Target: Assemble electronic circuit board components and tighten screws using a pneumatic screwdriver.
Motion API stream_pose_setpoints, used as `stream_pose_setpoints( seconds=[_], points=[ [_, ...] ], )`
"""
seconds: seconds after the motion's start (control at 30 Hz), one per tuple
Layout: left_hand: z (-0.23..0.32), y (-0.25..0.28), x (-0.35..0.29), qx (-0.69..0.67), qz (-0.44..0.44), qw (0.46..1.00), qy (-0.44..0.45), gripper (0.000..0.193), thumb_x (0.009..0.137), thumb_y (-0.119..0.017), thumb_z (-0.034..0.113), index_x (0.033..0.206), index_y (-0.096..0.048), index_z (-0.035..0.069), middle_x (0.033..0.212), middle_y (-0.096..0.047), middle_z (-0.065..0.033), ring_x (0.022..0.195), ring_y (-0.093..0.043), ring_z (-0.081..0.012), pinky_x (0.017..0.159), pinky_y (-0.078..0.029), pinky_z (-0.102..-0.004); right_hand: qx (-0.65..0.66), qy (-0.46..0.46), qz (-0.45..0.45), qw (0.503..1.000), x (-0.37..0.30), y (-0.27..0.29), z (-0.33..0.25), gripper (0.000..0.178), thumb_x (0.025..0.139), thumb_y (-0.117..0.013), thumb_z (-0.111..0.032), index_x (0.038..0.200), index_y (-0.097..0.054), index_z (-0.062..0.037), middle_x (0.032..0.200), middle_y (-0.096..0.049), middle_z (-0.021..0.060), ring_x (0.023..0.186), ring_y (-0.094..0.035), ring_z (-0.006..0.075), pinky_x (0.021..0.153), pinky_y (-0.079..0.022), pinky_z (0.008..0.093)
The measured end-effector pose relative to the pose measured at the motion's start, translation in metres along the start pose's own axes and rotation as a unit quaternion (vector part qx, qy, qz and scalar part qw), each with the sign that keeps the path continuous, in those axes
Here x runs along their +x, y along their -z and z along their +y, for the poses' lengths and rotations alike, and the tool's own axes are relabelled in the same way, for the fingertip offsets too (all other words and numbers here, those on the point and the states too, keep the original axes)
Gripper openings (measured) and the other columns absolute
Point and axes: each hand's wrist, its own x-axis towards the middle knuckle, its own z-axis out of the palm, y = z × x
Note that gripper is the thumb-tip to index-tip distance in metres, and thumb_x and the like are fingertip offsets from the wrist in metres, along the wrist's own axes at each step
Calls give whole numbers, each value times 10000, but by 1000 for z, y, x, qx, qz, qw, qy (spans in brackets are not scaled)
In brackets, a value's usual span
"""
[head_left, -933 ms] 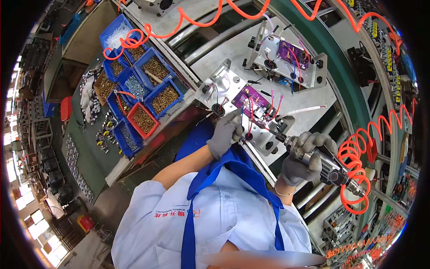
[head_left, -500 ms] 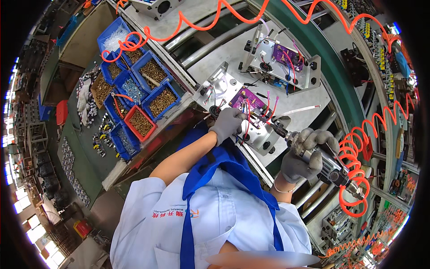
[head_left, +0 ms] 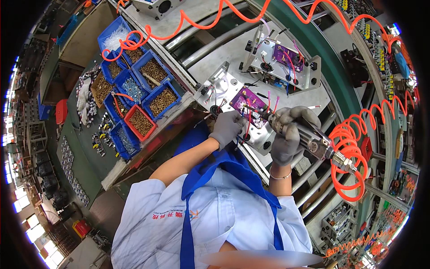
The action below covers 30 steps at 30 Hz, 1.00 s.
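My gloved right hand point(head_left: 289, 134) is wrapped round a silver-and-black air screwdriver point(head_left: 316, 142), whose coiled orange hose point(head_left: 347, 179) trails off to the right. The tool's bit points left over a purple circuit board point(head_left: 251, 105), which lies on a bent metal chassis plate point(head_left: 230, 87). Gloved too, my left hand point(head_left: 227, 127) is at the near edge of that board, fingers curled together; whatever they pinch is hidden. Loose red, pink and black wires stick up around the board. Whether the bit touches a screw is too small to tell.
A second chassis point(head_left: 280, 62) with a purple board stands just beyond. To the left, blue bins point(head_left: 156, 101) and a red bin point(head_left: 140, 123) hold brass and silver fasteners. Another orange coiled hose point(head_left: 201, 26) hangs across the top. Metal rollers point(head_left: 208, 49) run beneath the white work plate.
My right hand has brought the air screwdriver left and slightly up, so its bit is now over the board. My left hand has barely moved.
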Motion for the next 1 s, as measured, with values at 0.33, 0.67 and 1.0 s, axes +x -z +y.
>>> stream_pose_setpoints(
  seconds=[0.33, 0.67, 1.0],
  points=[
    [-2, -10, -12, 64, 34, 994, -79, 212, 874, -669, 187, 794, -616, -2, 614, -606, -133, 521, -570, -160, 534, -459, -325, -1, -79, -17, 997, -3, 4, 28, 396, 841, -564, -51, 1221, -452, -69, 1018, -555, 123, 788, -598, 207, 788, -536, 424],
    [1, -8, -6, 80, 30, 996, -38, 249, 861, -677, 219, 771, -615, -4, 625, -614, -144, 534, -603, -201, 536, -463, -344, -12, -68, -67, 995, 3, -9, 16, 409, 821, -596, -108, 1208, -475, -57, 1006, -560, 123, 783, -587, 196, 752, -542, 418],
    [8, -2, -3, 88, -1, 996, -16, 263, 868, -664, 206, 733, -607, -12, 609, -608, -146, 521, -604, -192, 535, -466, -341, -7, -46, -26, 999, 7, -3, 14, 422, 827, -622, -150, 1220, -485, -85, 1010, -559, 117, 765, -572, 186, 729, -534, 406]
  ],
)
